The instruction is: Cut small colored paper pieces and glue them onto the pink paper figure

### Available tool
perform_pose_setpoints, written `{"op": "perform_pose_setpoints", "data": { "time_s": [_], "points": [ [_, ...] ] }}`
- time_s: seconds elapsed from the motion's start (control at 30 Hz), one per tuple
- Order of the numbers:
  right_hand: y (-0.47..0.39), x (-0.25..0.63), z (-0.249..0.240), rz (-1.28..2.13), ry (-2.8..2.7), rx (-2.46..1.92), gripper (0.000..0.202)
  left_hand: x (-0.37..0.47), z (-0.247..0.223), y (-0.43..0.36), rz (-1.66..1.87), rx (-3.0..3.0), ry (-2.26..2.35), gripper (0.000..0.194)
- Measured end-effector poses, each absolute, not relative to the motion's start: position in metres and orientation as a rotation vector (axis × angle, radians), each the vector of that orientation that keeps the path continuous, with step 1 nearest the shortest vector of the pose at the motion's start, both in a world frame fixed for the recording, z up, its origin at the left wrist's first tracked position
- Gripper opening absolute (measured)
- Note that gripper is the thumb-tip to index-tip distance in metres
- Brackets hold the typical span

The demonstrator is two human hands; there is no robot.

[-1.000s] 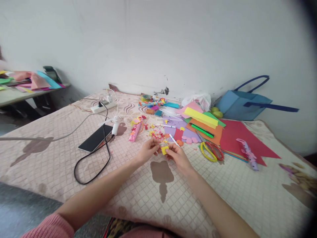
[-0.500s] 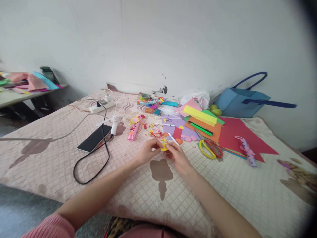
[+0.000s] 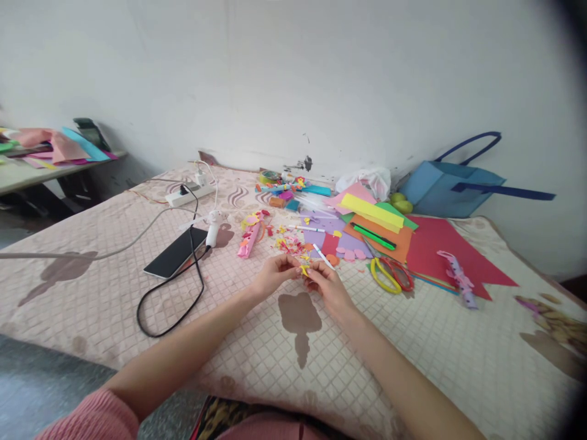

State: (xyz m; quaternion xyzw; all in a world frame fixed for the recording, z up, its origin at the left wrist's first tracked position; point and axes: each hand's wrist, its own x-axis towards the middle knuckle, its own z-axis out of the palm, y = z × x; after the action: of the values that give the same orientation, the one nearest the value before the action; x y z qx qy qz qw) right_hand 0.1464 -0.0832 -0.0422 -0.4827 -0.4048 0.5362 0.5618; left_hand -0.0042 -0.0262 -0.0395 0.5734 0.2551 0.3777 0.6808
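Note:
Between my fingertips is a small yellow paper piece, narrow and folded or cut in outline. My left hand pinches it from the left, and my right hand pinches it from the right. Just beyond my hands lies a pile of red, pink and yellow paper scraps. A white pen rests close past my right fingers. Scissors with yellow and red handles lie to the right of my right hand. A pink rolled paper piece with decorations sits beyond my left hand.
A phone, a looping black cable and a power strip lie on the left. Coloured sheets, a green cutter, red paper and a blue bag are on the right. The patterned tablecloth covers the table.
The yellow paper between my fingers has turned from a wider, flat-looking shape to a narrower one. Both hands stay in nearly the same spot.

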Motion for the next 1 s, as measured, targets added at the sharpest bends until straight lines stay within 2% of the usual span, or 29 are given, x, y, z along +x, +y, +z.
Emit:
{"op": "perform_pose_setpoints", "data": {
  "time_s": [0.2, 1.0],
  "points": [
    [-0.0831, 0.1464, -0.0432, 1.235, -0.989, -1.13, 0.015, -0.0019, -0.0416, -0.0265, 0.894, 1.234, 0.55, 0.034],
    [-0.0812, 0.1478, -0.0471, 1.147, -1.134, -1.159, 0.02, -0.0031, -0.0449, -0.0238, 0.879, 1.368, 0.61, 0.035]
  ]
}}
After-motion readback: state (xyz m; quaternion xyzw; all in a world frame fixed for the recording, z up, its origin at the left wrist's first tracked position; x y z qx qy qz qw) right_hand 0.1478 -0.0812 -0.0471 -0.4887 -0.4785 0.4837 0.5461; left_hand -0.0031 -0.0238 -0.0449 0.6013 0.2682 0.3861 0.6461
